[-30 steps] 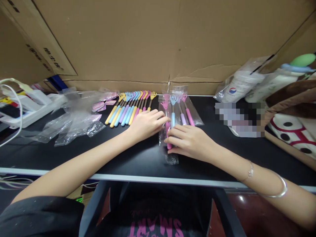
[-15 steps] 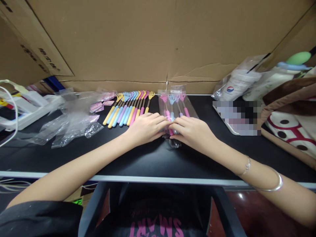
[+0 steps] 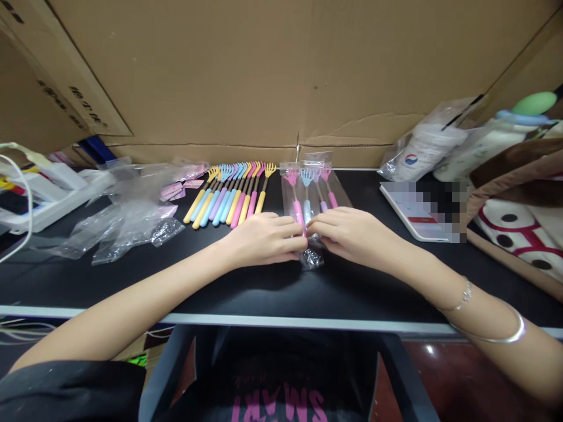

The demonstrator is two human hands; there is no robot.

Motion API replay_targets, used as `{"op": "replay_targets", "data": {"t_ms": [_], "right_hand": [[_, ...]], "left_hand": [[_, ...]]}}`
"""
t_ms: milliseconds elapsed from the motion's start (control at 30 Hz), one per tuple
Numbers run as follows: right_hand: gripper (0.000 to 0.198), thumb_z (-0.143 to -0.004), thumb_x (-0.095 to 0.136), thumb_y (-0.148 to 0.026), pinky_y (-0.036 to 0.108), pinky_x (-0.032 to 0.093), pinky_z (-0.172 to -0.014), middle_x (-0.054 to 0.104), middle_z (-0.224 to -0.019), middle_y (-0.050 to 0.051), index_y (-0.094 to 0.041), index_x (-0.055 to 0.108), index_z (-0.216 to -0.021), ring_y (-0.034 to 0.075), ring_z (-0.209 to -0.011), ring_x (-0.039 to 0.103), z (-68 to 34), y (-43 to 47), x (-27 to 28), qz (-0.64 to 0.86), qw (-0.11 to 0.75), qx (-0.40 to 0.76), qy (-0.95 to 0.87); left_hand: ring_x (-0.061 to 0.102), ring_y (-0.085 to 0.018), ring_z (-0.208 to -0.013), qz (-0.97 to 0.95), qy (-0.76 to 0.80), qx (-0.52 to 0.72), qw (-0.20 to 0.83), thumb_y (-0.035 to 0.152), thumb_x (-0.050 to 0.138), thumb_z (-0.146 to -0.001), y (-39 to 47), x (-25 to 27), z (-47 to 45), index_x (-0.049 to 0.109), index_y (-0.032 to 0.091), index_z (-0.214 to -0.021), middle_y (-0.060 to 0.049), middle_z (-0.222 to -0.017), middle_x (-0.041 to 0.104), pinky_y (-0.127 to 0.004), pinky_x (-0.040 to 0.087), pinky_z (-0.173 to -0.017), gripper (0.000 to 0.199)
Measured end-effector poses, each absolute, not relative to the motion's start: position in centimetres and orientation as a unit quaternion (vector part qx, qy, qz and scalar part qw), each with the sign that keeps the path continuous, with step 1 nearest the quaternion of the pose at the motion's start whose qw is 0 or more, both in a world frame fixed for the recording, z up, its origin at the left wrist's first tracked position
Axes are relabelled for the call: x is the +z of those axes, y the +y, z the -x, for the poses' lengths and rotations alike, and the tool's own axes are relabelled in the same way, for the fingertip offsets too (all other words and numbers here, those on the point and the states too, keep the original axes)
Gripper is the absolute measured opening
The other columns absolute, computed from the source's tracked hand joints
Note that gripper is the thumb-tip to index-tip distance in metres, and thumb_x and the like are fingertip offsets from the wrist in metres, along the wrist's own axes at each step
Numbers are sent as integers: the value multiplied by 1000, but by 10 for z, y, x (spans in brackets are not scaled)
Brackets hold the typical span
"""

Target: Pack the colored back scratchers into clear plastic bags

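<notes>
A pink back scratcher (image 3: 298, 210) in a clear plastic bag (image 3: 288, 190) lies upright on the black desk, hand-shaped head away from me. My left hand (image 3: 275, 239) is closed at its handle's lower end, fingertips pressed together. From the other side my right hand (image 3: 347, 233) curls its fingers at the bag's edge; its fingertips are partly hidden. The crumpled bag end (image 3: 312, 258) sticks out below both hands. Bagged blue (image 3: 307, 208) and purple back scratchers (image 3: 323, 205), plus another pink one (image 3: 331, 198), lie alongside, partly beneath my right hand.
Several unbagged back scratchers (image 3: 227, 202) form a row on the left. Beyond them are loose clear bags (image 3: 132, 205), pink cards (image 3: 173, 190) and a white power strip (image 3: 48, 205). A phone (image 3: 407, 214), a bagged cup (image 3: 424, 152) and a bottle stand right. Cardboard (image 3: 264, 76) walls the back.
Both hands have slid slightly toward me along the pink back scratcher, uncovering more of its handle. My right hand has also shifted a little right, and its fingers have curled more.
</notes>
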State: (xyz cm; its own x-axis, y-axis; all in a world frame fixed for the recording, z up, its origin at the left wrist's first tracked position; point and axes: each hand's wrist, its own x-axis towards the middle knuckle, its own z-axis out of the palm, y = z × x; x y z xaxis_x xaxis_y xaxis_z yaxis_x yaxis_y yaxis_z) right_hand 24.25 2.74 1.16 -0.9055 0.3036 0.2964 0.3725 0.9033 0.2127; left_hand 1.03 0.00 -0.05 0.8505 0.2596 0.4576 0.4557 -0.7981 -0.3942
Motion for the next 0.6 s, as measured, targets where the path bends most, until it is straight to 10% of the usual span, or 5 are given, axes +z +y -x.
{"op": "replay_targets", "data": {"t_ms": [600], "right_hand": [[18, -94, 53, -33, 29, 43, -73, 68, -89, 3, -23, 66, -89, 18, -84, 58, -245, 26, 20, 202, 130, 82, -967]], "left_hand": [[56, -11, -64, 934, -251, -231, 106, 36, 50, -93, 3, -3, -7, 62, 20, -78, 1, -71, 64, -26, 33, -56, 24]]}}
